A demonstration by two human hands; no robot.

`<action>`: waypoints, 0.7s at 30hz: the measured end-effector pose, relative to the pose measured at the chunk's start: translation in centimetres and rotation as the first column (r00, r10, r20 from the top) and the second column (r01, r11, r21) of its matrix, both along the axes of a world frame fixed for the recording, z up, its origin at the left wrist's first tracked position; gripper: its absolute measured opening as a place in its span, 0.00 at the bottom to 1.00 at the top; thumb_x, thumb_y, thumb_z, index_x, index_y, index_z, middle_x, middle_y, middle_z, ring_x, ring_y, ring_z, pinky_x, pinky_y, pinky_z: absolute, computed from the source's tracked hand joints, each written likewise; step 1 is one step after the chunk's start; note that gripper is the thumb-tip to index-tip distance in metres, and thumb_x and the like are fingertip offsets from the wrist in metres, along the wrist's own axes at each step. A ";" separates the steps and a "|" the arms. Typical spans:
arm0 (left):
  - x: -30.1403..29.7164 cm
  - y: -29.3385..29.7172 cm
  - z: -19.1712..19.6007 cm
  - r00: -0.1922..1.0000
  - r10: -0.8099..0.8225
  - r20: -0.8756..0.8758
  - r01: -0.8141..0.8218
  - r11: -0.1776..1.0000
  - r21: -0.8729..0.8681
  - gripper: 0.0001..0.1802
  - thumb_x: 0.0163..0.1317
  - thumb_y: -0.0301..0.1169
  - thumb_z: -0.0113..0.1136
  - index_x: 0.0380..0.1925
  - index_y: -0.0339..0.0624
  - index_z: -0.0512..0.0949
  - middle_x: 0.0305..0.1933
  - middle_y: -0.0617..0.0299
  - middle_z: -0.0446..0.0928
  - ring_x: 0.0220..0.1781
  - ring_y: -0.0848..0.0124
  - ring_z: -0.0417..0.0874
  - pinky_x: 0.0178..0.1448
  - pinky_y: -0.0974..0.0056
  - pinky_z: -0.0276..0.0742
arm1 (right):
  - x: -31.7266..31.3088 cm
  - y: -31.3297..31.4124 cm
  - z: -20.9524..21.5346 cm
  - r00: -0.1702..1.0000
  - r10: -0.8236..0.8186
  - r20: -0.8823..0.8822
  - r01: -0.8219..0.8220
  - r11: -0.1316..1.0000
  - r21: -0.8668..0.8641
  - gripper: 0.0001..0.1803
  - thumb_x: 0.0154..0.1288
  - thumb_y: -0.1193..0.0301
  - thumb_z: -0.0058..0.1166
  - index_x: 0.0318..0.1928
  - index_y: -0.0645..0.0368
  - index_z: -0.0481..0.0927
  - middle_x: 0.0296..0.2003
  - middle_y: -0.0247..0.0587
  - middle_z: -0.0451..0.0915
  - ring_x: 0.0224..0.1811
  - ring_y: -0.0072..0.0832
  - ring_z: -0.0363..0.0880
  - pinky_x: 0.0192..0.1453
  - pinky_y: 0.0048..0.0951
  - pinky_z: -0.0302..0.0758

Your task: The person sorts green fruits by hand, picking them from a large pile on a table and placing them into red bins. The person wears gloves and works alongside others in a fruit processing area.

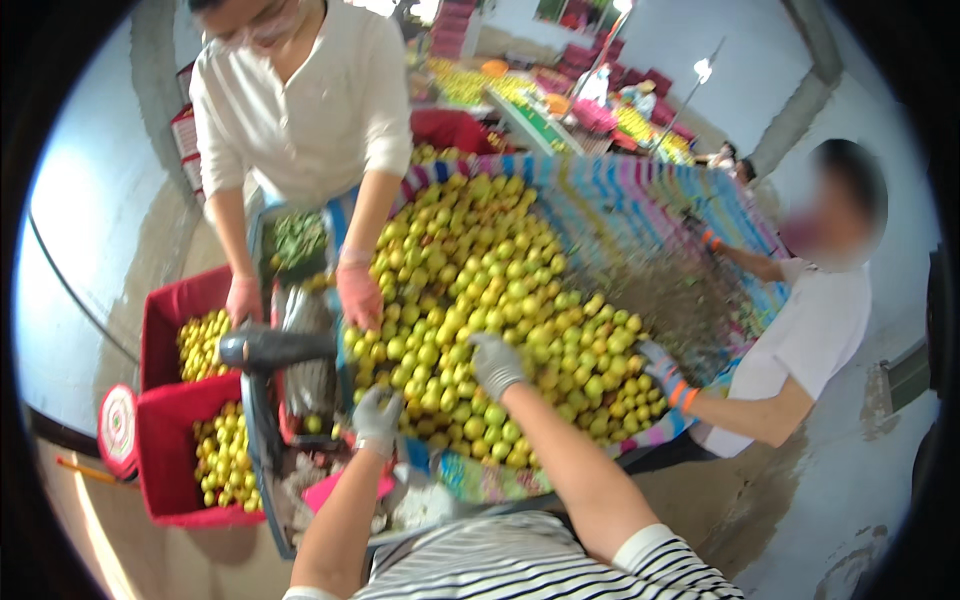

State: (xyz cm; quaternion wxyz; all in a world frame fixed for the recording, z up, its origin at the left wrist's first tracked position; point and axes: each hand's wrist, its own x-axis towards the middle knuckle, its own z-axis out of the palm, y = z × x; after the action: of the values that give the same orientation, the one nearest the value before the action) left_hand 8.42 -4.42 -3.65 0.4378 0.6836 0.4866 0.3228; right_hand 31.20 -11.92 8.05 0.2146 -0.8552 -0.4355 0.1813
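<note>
1. A striped sheet lay beneath the fruit pile.
2. The right hand bent over the pile, the left hand curled at its near-left edge; whether either grasped fruit, I couldn't tell.
3. Picking seemed underway, calling next for a gentle grip.

One left hand and one right hand, both grey-gloved. Two nearby co-workers, with two pink gloves and two orange-cuffed gloves. One large heap of round yellow-green fruits. Two red crates. Two lit lamps. Perhaps four distant people, too small to be sure.
</note>
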 end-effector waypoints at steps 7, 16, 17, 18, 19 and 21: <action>2.3 -1.6 3.4 0.918 -0.133 -0.374 0.141 0.990 -0.007 0.16 0.54 0.45 0.64 0.34 0.45 0.82 0.39 0.50 0.81 0.44 0.49 0.82 0.49 0.52 0.77 | 2.3 6.1 -2.7 0.965 0.161 0.206 -0.035 0.862 -0.506 0.18 0.70 0.74 0.43 0.59 0.60 0.71 0.59 0.53 0.72 0.54 0.47 0.81 0.53 0.44 0.81; 0.5 -1.5 2.6 0.921 -0.125 -0.369 0.176 0.978 0.109 0.17 0.56 0.42 0.66 0.43 0.48 0.80 0.47 0.53 0.79 0.49 0.51 0.80 0.52 0.53 0.77 | 6.9 7.0 -5.2 0.996 0.066 -0.054 -0.071 0.993 -0.099 0.14 0.67 0.66 0.54 0.48 0.61 0.76 0.44 0.54 0.79 0.43 0.41 0.80 0.53 0.40 0.75; 0.6 -1.7 2.5 0.917 -0.120 -0.380 0.176 0.978 0.114 0.16 0.58 0.42 0.65 0.43 0.48 0.80 0.47 0.53 0.79 0.48 0.51 0.80 0.51 0.52 0.77 | 7.2 6.4 -5.4 0.980 -0.039 -0.194 0.026 0.997 -0.070 0.11 0.67 0.68 0.53 0.46 0.60 0.78 0.38 0.49 0.81 0.39 0.38 0.79 0.50 0.38 0.76; 1.6 -0.9 2.9 0.929 -0.146 -0.341 0.183 0.980 0.079 0.15 0.59 0.41 0.64 0.42 0.48 0.79 0.45 0.53 0.79 0.46 0.50 0.80 0.49 0.51 0.77 | 7.8 5.9 -3.2 0.967 -0.082 -0.242 0.082 0.997 -0.010 0.12 0.66 0.70 0.53 0.48 0.59 0.77 0.38 0.47 0.82 0.39 0.37 0.80 0.48 0.37 0.78; 1.6 -1.4 3.3 0.918 -0.144 -0.370 0.173 0.984 0.047 0.14 0.58 0.41 0.64 0.39 0.44 0.80 0.43 0.52 0.79 0.45 0.50 0.80 0.49 0.52 0.76 | 8.2 3.9 -5.3 0.991 -0.025 -0.131 0.045 0.988 0.150 0.12 0.66 0.71 0.51 0.49 0.59 0.78 0.37 0.46 0.83 0.36 0.36 0.80 0.47 0.37 0.78; 1.2 -1.9 4.4 0.917 -0.140 -0.375 0.173 0.983 0.055 0.14 0.58 0.40 0.64 0.35 0.41 0.80 0.40 0.51 0.79 0.45 0.51 0.79 0.48 0.53 0.76 | 8.2 2.8 -3.5 0.890 -0.056 -0.453 0.178 0.956 0.233 0.11 0.68 0.75 0.50 0.49 0.62 0.77 0.35 0.40 0.81 0.32 0.25 0.78 0.39 0.28 0.81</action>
State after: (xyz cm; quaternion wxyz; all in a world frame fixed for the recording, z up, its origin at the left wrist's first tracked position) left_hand 9.60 -6.36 0.76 0.3329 0.7871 0.4895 0.1733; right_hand 39.39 -9.16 4.52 0.4319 -0.7796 -0.3431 0.2966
